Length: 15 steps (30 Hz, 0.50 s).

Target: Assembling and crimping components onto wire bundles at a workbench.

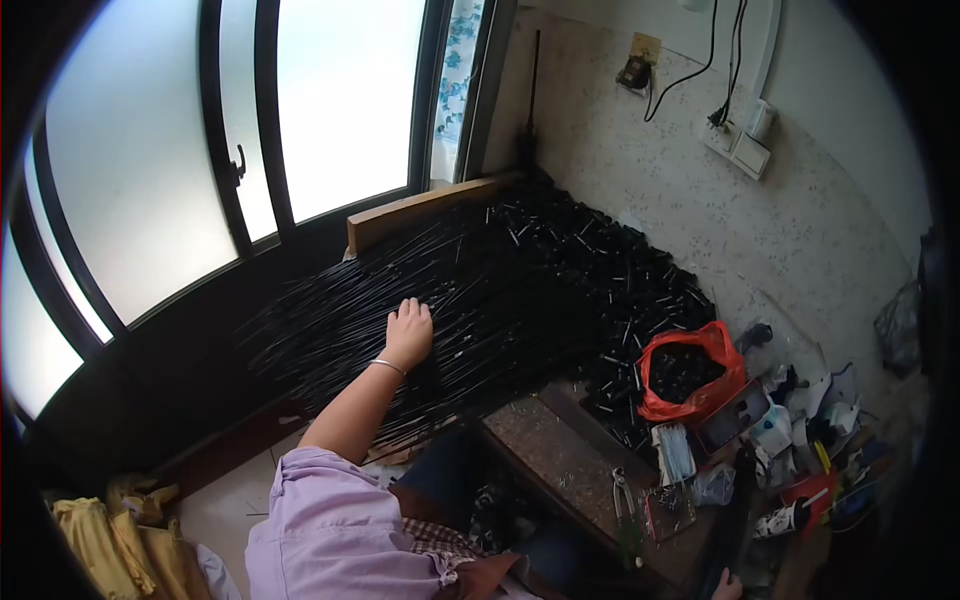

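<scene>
My left hand (409, 335) reaches forward over a wide heap of thin black rods (350, 290). Its back faces up, with the fingers bent down among the rods and the tips hidden, so whatever they grip does not show. A thin bracelet circles that wrist, above a lilac sleeve. At the lower right edge only a bit of my right hand (728, 586) shows, fingers bent close beside a long dark object (738, 500). What it holds cannot be made out.
Short black pieces (620, 270) lie heaped against the wall. A red plastic bag (655, 408) holds more dark pieces. Pliers (625, 510) rest on the worn wooden bench (545, 455). Beside it are a cup (783, 520) and clutter. A wooden board (430, 210) edges the heap by the window.
</scene>
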Each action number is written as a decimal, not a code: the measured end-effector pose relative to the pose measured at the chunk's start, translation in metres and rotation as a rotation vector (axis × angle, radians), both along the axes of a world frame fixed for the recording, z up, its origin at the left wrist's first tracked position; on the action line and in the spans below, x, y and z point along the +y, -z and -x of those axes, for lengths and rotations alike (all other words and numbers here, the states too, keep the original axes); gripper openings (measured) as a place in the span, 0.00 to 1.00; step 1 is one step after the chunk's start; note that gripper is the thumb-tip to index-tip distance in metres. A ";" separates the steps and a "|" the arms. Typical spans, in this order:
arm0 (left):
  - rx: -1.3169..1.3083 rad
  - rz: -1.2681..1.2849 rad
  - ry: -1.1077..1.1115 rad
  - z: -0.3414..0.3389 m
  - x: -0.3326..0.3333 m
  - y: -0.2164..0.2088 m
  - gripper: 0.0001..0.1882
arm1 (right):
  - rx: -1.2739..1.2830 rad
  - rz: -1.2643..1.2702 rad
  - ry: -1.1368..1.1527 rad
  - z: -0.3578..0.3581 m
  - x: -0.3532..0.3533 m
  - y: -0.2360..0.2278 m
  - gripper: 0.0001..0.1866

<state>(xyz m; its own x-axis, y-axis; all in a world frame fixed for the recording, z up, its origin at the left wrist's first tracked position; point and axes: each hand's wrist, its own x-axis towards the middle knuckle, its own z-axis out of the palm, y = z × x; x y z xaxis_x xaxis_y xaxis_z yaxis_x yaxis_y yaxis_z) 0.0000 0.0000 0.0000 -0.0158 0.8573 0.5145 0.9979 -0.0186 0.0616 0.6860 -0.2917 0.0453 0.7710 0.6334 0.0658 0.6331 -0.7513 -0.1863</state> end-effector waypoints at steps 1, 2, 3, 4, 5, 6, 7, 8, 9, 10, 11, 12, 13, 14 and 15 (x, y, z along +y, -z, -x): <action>-0.021 0.052 -0.070 0.000 0.004 0.005 0.16 | -0.011 -0.011 -0.003 -0.002 0.002 0.003 0.27; -0.044 0.104 -0.138 0.000 0.009 0.008 0.11 | -0.078 -0.028 -0.036 -0.004 0.004 0.006 0.26; -0.046 0.113 -0.139 0.008 0.002 0.006 0.11 | -0.136 -0.026 -0.070 0.001 -0.006 0.007 0.26; -0.003 0.152 -0.136 0.011 0.007 0.004 0.10 | -0.199 -0.041 -0.105 0.000 -0.001 0.010 0.25; 0.039 0.190 -0.131 0.013 0.012 0.002 0.09 | -0.264 -0.055 -0.138 0.000 0.004 0.012 0.25; 0.031 0.183 -0.134 0.015 0.015 0.000 0.09 | -0.327 -0.069 -0.173 0.001 0.008 0.014 0.24; 0.024 0.140 -0.102 0.017 0.018 -0.003 0.08 | -0.390 -0.082 -0.208 0.002 0.012 0.013 0.24; 0.017 0.096 -0.070 0.019 0.020 -0.006 0.07 | -0.452 -0.096 -0.242 0.005 0.017 0.012 0.23; 0.011 0.091 -0.076 0.021 0.018 -0.011 0.07 | -0.458 -0.101 -0.247 0.017 0.023 0.003 0.23; -0.061 0.045 -0.076 0.022 0.017 -0.017 0.07 | -0.405 -0.171 -0.295 0.036 0.029 -0.010 0.23; -0.132 0.000 -0.072 0.022 0.019 -0.022 0.06 | -0.352 -0.238 -0.339 0.056 0.035 -0.022 0.23; -0.135 -0.004 -0.067 0.023 0.020 -0.031 0.06 | -0.303 -0.254 -0.322 0.073 0.041 -0.031 0.19; -0.247 0.111 -0.101 0.022 0.020 -0.040 0.06 | -0.307 -0.254 -0.314 0.090 0.044 -0.035 0.19; -0.357 0.228 -0.135 0.022 0.021 -0.044 0.06 | -0.268 -0.290 -0.407 0.107 0.049 -0.035 0.18; -0.359 0.228 -0.132 0.023 0.020 -0.039 0.06 | -0.229 -0.325 -0.505 0.124 0.054 -0.035 0.17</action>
